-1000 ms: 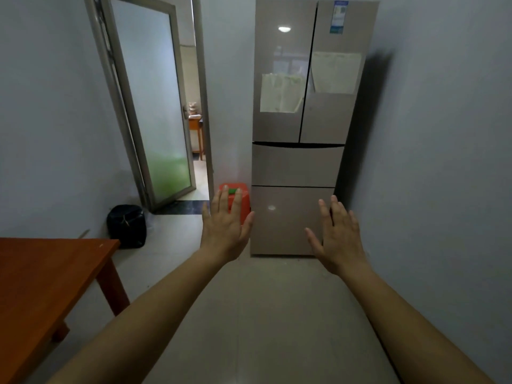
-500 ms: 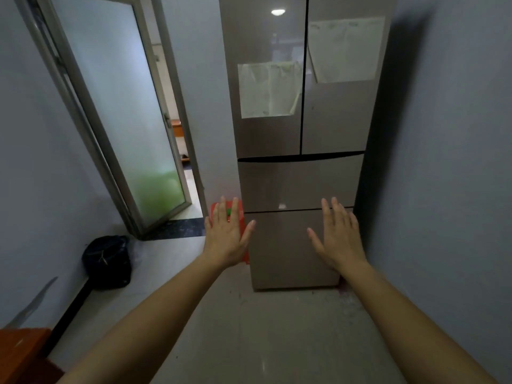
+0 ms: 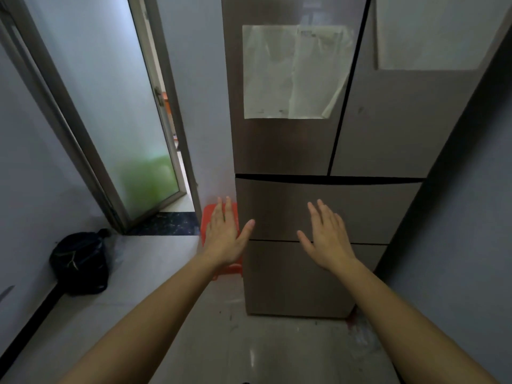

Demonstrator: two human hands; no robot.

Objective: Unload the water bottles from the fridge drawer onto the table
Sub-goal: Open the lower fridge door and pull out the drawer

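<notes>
Both reaching: left hand (image 3: pixel 224 235) and right hand (image 3: pixel 329 241) flat-fingered, holding nothing, before the glossy bronze fridge (image 3: pixel 285 151) and its shut upper drawer (image 3: pixel 368 209). No water bottles in sight, presumably inside a drawer. Smooth handleless front, so likely hook the dark top gap; bottles probably heavy, slick.

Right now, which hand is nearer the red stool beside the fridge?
Left. The left hand hovers in front of the red stool, overlapping it in view; the right hand is off to its right, before the fridge drawers.

A bin (image 3: pixel 79 263) sits left of the fridge (image 3: pixel 318 151), with a doorway (image 3: pixel 177 151) between them.
</notes>
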